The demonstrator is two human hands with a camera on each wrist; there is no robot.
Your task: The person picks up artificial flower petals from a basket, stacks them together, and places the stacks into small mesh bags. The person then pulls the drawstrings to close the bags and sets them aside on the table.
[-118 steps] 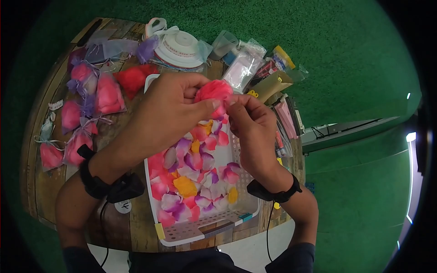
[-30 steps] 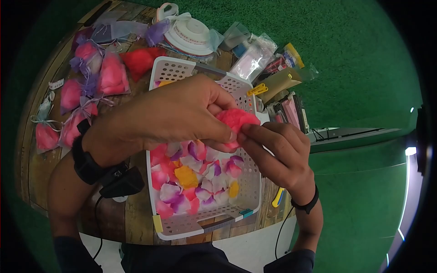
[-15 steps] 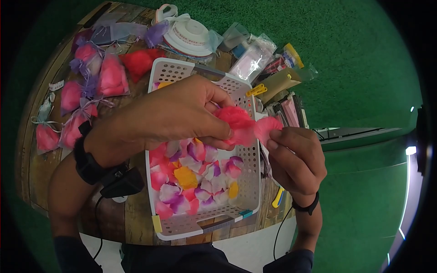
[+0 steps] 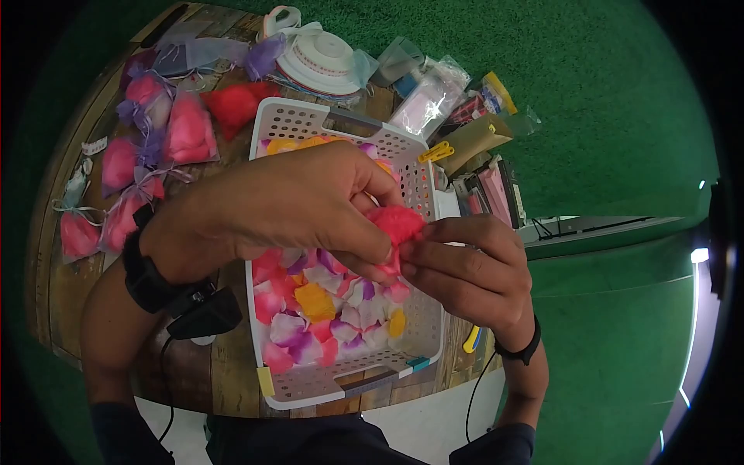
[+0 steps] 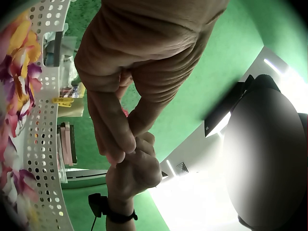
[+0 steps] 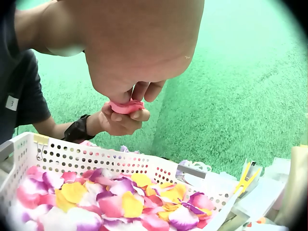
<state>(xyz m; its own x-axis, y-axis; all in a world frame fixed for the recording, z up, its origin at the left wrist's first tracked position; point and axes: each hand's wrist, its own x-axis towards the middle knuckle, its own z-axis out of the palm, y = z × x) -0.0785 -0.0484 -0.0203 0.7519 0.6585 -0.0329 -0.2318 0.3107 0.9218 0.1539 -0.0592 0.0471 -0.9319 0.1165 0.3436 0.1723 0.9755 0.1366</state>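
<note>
In the head view, my left hand (image 4: 302,205) pinches a small bunch of bright pink fabric petals (image 4: 397,223) between thumb and fingers, held up over a basket. My right hand (image 4: 480,267) reaches in from the right, its fingertips pinching the right edge of the bunch. The right wrist view shows the pink petals (image 6: 126,107) lying on the left fingers, with the right fingertips on them from above. Below the hands, a white perforated basket (image 4: 428,306) holds loose petals (image 4: 316,302) in pink, purple-white and yellow. From the left wrist, the bunch is mostly hidden behind fingers.
Sheer pouches (image 4: 190,132) filled with pink petals lie on the wooden table at the left, near a red pouch (image 4: 235,107). A white ribbon roll (image 4: 322,62) is at the back. A yellow clip (image 4: 436,153), plastic packets (image 4: 434,97) and a yellow-handled tool (image 4: 472,339) are right of the basket.
Half a second ago the right hand held a single pink petal out to the right, apart from the bunch; now its fingers are back against the bunch. The left hand has kept its hold.
</note>
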